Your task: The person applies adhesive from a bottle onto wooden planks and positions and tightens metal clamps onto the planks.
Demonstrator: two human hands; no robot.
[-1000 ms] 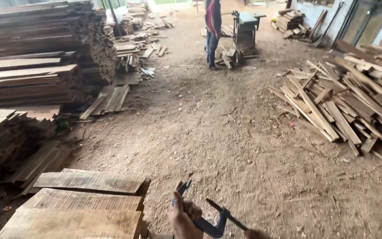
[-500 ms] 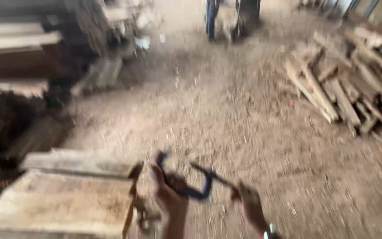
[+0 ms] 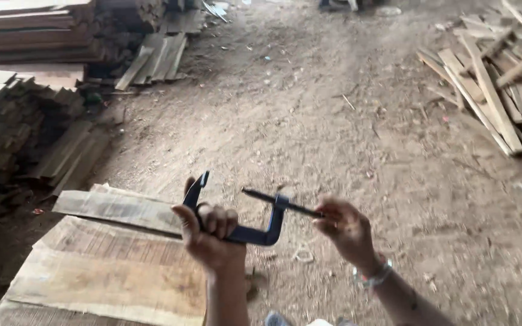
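A dark blue metal C-clamp [image 3: 255, 229] is held up in front of me over the dirt floor. My left hand [image 3: 209, 235] is wrapped around the clamp's frame near its back. My right hand [image 3: 345, 226] pinches the outer end of the clamp's screw rod [image 3: 282, 204], which points to the right. A bracelet sits on my right wrist. Just below and left of my left hand lies a stack of wide rough wooden boards [image 3: 110, 265].
Stacks of sawn planks [image 3: 25, 36] line the left side, with loose boards [image 3: 155, 57] leaning beside them. A heap of scattered timber offcuts [image 3: 502, 78] lies at the right. Bare sawdust-covered ground [image 3: 309, 115] stretches ahead.
My view has tilted down, so the person and machine at the far end have left the frame. Both hands and the clamp have risen higher in view, and my right hand now grips the screw rod.
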